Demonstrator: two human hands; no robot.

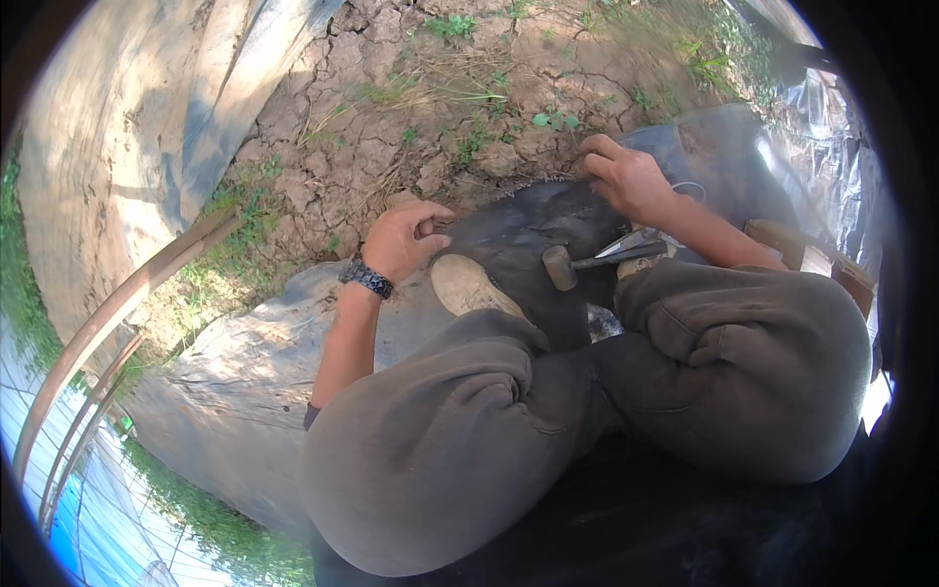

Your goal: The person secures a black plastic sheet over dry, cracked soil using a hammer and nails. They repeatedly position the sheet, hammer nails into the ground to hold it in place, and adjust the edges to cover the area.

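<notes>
My left hand (pixel 406 238), with a dark bracelet or watch at the wrist, rests at the soil-side edge of a dark plastic sheet (pixel 546 224); its fingers are bent and apart, with nothing visible in them. At the sheet's far right edge, the fingers of my right hand (pixel 623 180) are curled; whether they grip the edge is hidden. Between my knees a mallet (pixel 561 268) lies on the sheet, its handle pointing right beside a pointed metal tool (pixel 623 242). One shoe (pixel 473 285) stands on the sheet just below my left hand.
Cracked soil (pixel 323 147) with small weeds (pixel 555 119) lies beyond the sheet. Pale sheeting (pixel 117 110) spreads at upper left, near a curved pole (pixel 121 301). At right are a wooden piece (pixel 777 242) and shiny crumpled film (pixel 832 169).
</notes>
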